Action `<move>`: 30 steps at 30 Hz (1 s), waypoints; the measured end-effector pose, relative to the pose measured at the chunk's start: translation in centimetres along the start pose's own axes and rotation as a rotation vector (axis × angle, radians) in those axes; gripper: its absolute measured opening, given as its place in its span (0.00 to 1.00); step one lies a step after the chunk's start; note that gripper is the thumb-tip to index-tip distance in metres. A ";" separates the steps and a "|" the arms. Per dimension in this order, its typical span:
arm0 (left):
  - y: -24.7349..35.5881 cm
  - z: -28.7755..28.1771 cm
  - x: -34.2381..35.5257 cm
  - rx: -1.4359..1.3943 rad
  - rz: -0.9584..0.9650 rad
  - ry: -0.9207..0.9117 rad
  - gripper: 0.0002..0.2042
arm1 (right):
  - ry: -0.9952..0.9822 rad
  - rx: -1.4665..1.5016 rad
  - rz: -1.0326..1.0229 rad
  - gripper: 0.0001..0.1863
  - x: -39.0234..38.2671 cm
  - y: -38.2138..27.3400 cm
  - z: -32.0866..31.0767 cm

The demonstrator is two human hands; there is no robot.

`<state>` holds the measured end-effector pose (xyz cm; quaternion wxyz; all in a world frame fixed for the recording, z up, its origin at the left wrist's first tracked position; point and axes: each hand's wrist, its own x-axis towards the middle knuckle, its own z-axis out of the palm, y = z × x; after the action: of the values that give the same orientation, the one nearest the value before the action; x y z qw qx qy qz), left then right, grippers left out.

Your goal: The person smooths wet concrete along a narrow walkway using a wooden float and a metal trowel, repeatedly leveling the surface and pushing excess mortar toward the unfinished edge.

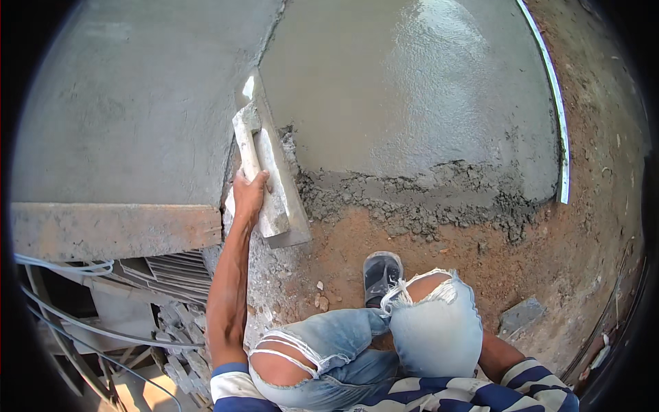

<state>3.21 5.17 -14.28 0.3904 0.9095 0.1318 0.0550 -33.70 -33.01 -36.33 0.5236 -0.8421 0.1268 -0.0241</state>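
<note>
My left hand (248, 196) is closed around the pale handle of a long rectangular finishing trowel (276, 180), its blade smeared with cement. The trowel lies lengthwise over the seam between a dull grey slab (130, 123) on the left and a wetter, shiny patch of fresh concrete (343, 103) on the right. Its near end reaches past the patch's crumbly front edge, above the dirt. Of my right arm, only a piece of forearm shows beside my bent knee; the hand itself is hidden.
A pale straight strip (557, 110) borders the wet patch on the right. Bare reddish dirt (357, 240) lies in front, with a broken grey chunk (522, 316) at right. A stained beam (117, 226) edges the left slab; below it are cables (89, 323) and rubble (185, 350).
</note>
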 end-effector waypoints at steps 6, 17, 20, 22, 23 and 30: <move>-5.3 10.6 6.4 0.032 -0.124 -0.107 0.16 | 0.149 0.070 0.054 0.04 0.0 1.3 -0.4; -6.2 17.0 14.9 0.115 -0.069 -0.148 0.15 | 0.216 0.003 0.137 0.04 1.5 0.1 0.7; -6.4 17.3 16.0 0.145 -0.066 -0.129 0.16 | 0.253 -0.037 0.041 0.04 1.8 0.2 1.1; -6.9 17.4 17.0 0.178 -0.064 -0.132 0.17 | 0.230 -0.045 0.056 0.04 2.1 0.1 1.1; -7.3 17.5 17.2 0.182 -0.070 -0.132 0.17 | 0.217 -0.057 0.074 0.04 2.2 0.0 1.0; -8.2 19.4 17.8 0.096 -0.111 -0.137 0.19 | 0.177 -0.038 0.101 0.06 2.3 0.1 0.6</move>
<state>22.62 2.14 -33.66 0.3571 0.9200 0.1574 -0.0356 -31.43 -33.07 -36.92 0.4949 -0.8391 0.2150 -0.0694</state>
